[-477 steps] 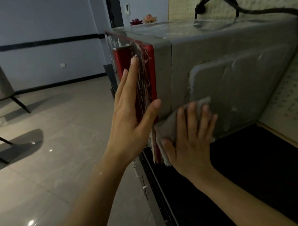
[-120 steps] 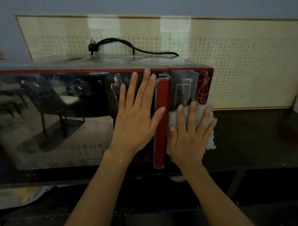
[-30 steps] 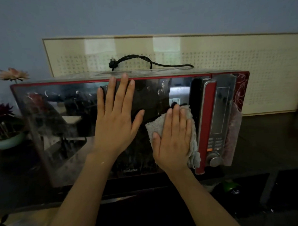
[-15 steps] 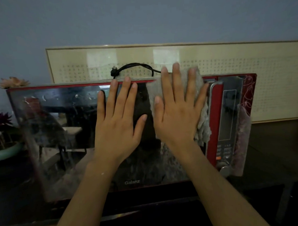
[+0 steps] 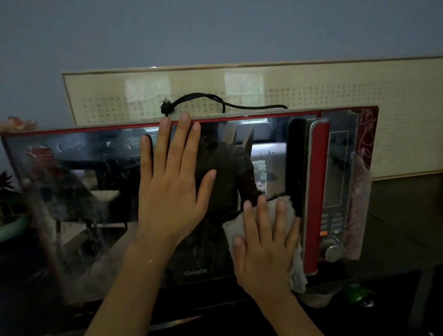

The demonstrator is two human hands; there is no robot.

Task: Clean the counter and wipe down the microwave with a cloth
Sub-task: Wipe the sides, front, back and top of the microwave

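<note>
Left hand (image 5: 173, 194) is lying flat on the microwave (image 5: 90, 187) glass door, fingers straight and spread, fingertips reaching the door's top edge. Right hand (image 5: 266, 246), fingers straight too, is pressing the grey cloth (image 5: 297, 275) against the door's lower right, just left of the red handle (image 5: 316, 189). Microwave is sitting on the dark tabletop (image 5: 405, 211), black power cord (image 5: 213, 99) lying on its top.

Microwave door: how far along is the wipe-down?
Done, apparently: the microwave door reflects cleanly above the cloth. In hand: the right hand presses the cloth low on it beside the red handle; the left hand braces flat. Left: the door's smeared left part, likely the control panel and counter.
</note>
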